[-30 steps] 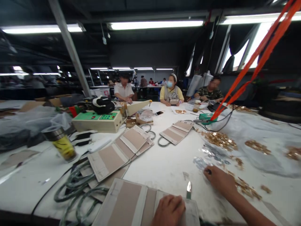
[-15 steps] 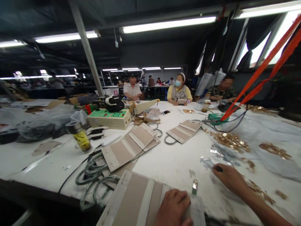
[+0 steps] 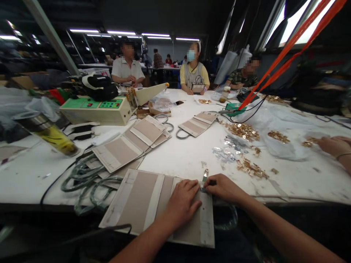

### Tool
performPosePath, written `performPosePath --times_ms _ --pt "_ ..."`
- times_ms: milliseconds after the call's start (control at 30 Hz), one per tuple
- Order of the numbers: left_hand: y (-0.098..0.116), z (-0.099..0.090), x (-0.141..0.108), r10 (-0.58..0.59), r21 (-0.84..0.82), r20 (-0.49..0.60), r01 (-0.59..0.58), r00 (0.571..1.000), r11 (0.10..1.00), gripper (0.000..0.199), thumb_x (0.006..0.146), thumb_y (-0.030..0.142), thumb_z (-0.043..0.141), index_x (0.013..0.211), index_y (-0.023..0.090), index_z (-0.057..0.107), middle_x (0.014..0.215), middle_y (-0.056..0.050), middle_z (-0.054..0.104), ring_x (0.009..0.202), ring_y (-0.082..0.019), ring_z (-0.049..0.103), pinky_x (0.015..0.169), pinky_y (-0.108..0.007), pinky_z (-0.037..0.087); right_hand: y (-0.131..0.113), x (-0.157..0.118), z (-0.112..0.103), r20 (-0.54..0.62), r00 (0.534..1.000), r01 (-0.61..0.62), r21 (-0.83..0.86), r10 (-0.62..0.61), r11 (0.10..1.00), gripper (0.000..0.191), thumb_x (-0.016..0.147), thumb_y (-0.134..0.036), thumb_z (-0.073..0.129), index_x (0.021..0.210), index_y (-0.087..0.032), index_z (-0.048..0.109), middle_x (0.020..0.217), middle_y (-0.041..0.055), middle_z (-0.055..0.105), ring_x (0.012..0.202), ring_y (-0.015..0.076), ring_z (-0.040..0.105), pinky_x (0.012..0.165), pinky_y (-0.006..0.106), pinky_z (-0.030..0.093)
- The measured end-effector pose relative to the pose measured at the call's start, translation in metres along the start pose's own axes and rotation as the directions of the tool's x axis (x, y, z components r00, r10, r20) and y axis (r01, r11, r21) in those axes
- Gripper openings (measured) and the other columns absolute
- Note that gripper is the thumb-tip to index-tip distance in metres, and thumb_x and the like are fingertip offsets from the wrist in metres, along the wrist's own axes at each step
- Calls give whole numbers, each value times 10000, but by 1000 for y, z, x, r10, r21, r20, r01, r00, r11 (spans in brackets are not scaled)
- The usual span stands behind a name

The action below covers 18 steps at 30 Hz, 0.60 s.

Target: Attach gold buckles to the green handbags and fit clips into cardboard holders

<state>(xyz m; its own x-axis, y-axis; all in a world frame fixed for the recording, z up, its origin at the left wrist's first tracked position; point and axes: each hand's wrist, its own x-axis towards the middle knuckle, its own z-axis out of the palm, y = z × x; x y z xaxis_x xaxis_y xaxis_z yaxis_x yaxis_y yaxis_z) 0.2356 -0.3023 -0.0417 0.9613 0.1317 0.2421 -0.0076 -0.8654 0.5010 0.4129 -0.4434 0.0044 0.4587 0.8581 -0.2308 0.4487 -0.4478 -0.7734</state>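
A flat beige bag panel (image 3: 141, 197) lies at the table's front edge, with a wrapped handle (image 3: 227, 219) at its right. My left hand (image 3: 183, 202) rests on its right half, fingers spread. At the panel's upper right edge, my right hand (image 3: 219, 186) has its fingers pinched round a small dark piece, too small to name. A shiny metal clip (image 3: 205, 174) stands just above that edge. Silver pieces (image 3: 227, 149) and gold metal pieces (image 3: 252, 168) lie beyond my right hand.
More panels (image 3: 120, 149) with coiled handles lie to the left, near a bottle (image 3: 55, 137) and a cream machine (image 3: 95, 109). Another person's hands (image 3: 334, 144) reach in at the right over gold pieces. People sit across the table.
My right hand has moved from the silver pieces to the panel's edge. The view has shifted, and another person's hands now show at the right.
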Motion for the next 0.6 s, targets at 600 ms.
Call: performPosePath --times_ms 600 --pt "-75 91 13 386 475 -446 -152 807 867 243 918 428 718 1107 290 652 1048 70 750 810 -149 633 680 -301 478 38 28 39 -106 992 49 -145 -64 988 163 655 -277 527 723 -236 669 766 30 749 797 252 694 741 272 502"
